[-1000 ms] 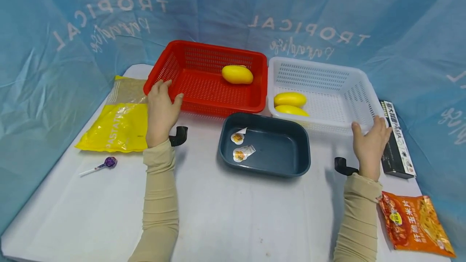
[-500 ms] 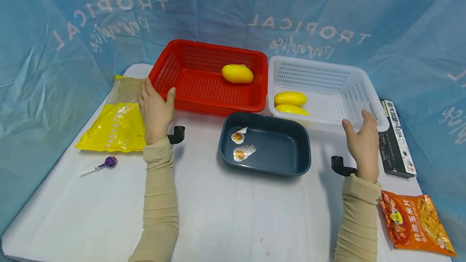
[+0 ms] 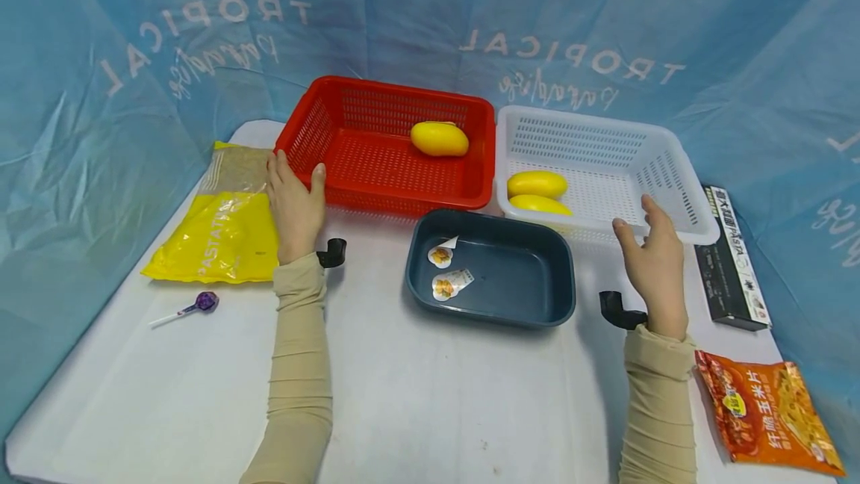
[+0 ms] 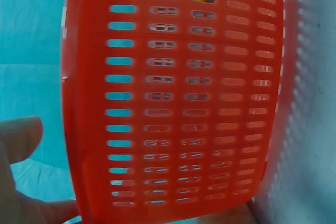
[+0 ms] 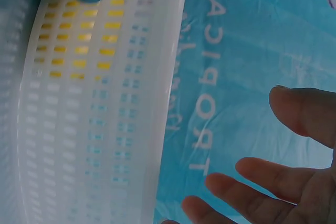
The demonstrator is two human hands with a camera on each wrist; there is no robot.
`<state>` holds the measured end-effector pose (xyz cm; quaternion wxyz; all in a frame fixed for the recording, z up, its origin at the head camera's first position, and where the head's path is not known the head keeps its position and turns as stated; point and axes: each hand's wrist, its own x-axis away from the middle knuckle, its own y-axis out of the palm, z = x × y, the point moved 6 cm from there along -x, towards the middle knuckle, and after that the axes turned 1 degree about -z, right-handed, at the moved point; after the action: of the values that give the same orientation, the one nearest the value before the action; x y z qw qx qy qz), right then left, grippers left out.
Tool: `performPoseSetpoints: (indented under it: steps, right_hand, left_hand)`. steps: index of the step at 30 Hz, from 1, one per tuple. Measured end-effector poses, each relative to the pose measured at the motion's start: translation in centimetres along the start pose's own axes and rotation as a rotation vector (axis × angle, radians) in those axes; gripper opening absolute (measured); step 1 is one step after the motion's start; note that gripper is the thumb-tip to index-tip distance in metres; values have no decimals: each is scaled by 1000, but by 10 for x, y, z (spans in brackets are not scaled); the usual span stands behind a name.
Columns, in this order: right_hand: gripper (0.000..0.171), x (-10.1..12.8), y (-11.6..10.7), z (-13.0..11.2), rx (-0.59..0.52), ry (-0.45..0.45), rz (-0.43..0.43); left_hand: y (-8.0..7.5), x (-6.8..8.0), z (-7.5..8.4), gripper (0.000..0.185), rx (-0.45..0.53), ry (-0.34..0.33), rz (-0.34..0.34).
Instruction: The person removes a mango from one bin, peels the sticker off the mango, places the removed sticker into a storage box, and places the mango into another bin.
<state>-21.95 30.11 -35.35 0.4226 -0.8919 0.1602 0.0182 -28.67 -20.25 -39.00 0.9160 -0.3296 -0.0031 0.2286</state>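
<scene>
My left hand [image 3: 295, 189] lies open by the front left corner of the red basket [image 3: 403, 200], thumb next to its wall; I cannot tell if it touches. In the left wrist view the red basket's slotted wall [image 4: 178, 98] fills the frame, with my thumb [image 4: 21, 137] beside it. One yellow mango [image 3: 440, 138] lies in that basket. My right hand [image 3: 648, 245] hovers open, fingers spread, just before the white basket [image 3: 699, 226], apart from it. Two yellow mangoes [image 3: 536, 184] lie inside. The right wrist view shows the white basket's wall [image 5: 94, 108] and my spread fingers [image 5: 252, 174].
A dark blue tray [image 3: 490, 317] with two small stickers [image 3: 449, 284] sits in front of the baskets. A yellow pasta bag [image 3: 215, 234] and a purple lollipop [image 3: 201, 302] lie at the left. At the right are a black box [image 3: 728, 256] and an orange snack packet [image 3: 766, 413].
My left hand has come off the red basket's front rim and now sits beside its corner. My right hand has drawn left, away from the white basket's right corner.
</scene>
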Motion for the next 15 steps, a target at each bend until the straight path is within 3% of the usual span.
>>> performPoseSetpoints:
  steps: [15]
  right_hand:
    - [55, 8, 36, -52, -191, -246, -182]
  left_hand:
    - [8, -9, -11, 75, -21, 27, 79]
